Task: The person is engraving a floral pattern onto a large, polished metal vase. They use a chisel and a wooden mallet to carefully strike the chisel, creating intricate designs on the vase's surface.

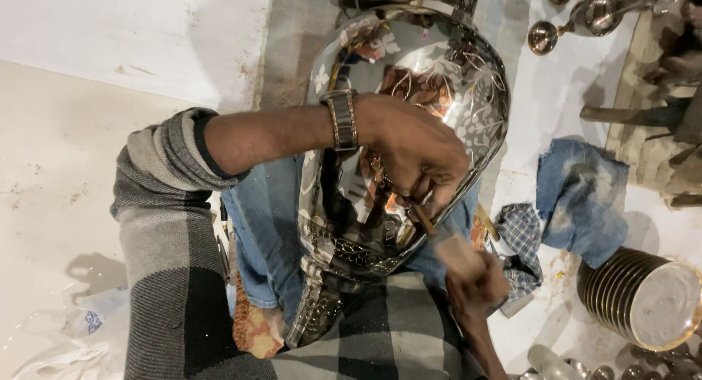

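Hands work a large, shiny engraved silver metal vase (409, 80) lying across the person's lap, neck toward the body: the left hand (413, 149) pinches a thin chisel (423, 217) against its lower side, the blurred right hand (479, 281) just beneath grips a wooden mallet (457, 252).

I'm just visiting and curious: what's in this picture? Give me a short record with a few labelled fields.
Main object: large shiny engraved metal vessel lying across the person's lap
Left hand: pressed on the vessel, pinching a thin punch-like tool against its surface
Right hand: blurred, gripping a small wooden block just behind the tool
Wrist: metal watch
Nearby: blue denim cloth, checked rag, stack of round metal plates, polished goblets
Surface: white sheet on the floor
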`<action>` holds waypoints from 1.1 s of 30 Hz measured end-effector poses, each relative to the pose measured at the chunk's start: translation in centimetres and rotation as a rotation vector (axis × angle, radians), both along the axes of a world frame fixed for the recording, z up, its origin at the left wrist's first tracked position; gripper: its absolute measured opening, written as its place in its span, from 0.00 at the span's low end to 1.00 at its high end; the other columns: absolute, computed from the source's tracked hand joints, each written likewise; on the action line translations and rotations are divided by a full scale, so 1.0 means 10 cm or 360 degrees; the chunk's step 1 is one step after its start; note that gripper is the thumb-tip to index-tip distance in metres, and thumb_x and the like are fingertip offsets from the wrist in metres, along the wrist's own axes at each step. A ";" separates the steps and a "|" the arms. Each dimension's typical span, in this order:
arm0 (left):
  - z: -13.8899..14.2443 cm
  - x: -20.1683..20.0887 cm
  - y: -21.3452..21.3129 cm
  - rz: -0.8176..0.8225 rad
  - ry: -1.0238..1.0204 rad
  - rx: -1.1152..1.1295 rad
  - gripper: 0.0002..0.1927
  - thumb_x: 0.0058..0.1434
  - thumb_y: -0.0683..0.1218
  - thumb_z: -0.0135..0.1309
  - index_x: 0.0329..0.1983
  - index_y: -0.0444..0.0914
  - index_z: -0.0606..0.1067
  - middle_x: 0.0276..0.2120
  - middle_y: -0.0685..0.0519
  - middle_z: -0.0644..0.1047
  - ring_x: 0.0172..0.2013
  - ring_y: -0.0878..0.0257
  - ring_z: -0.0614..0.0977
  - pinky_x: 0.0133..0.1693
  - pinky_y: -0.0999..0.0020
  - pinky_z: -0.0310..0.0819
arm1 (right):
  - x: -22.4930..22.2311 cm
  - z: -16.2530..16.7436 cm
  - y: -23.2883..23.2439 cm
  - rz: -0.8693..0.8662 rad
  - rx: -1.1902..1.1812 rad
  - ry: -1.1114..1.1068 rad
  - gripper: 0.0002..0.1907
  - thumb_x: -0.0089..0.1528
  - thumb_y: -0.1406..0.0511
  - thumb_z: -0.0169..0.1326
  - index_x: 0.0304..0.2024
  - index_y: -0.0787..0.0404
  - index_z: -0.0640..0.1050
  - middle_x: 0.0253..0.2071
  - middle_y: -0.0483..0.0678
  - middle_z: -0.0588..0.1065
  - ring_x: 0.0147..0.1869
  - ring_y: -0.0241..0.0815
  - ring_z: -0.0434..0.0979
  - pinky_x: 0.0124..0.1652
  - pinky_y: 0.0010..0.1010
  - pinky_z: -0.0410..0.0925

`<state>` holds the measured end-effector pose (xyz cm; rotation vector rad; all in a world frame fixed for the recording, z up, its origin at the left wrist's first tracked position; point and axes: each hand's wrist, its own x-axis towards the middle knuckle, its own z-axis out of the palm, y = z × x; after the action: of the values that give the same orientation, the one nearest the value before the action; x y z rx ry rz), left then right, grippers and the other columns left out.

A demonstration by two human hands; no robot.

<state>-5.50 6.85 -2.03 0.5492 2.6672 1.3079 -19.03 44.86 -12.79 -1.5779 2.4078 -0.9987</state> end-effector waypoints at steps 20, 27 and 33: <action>-0.03 0.06 0.00 0.0213 -0.0011 0.0191 0.19 0.57 0.37 0.58 0.49 0.50 0.80 0.31 0.62 0.81 0.28 0.74 0.84 0.25 0.70 0.73 | 0.23 0.13 -0.33 -0.0285 0.0063 -0.0686 0.11 0.57 0.70 0.67 0.39 0.68 0.80 0.37 0.50 0.81 0.39 0.38 0.80 0.42 0.29 0.73; -0.17 0.10 -0.02 0.0113 0.0385 0.0402 0.26 0.55 0.33 0.57 0.54 0.52 0.76 0.41 0.55 0.74 0.37 0.66 0.83 0.32 0.73 0.76 | 0.19 0.00 -0.25 -0.0032 -0.0228 -0.0520 0.13 0.61 0.72 0.68 0.30 0.61 0.74 0.29 0.46 0.78 0.41 0.36 0.83 0.48 0.28 0.77; -0.18 0.06 -0.03 0.0031 0.0259 0.0406 0.25 0.54 0.33 0.55 0.51 0.52 0.77 0.42 0.56 0.74 0.39 0.67 0.84 0.33 0.74 0.76 | 0.16 -0.10 -0.16 -0.0205 -0.0453 -0.0880 0.17 0.61 0.71 0.61 0.48 0.62 0.68 0.37 0.43 0.77 0.35 0.31 0.78 0.35 0.19 0.73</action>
<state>-4.93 6.55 -3.80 0.6885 2.6513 1.6922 -17.40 43.24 -13.76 -1.0221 2.0614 -1.6085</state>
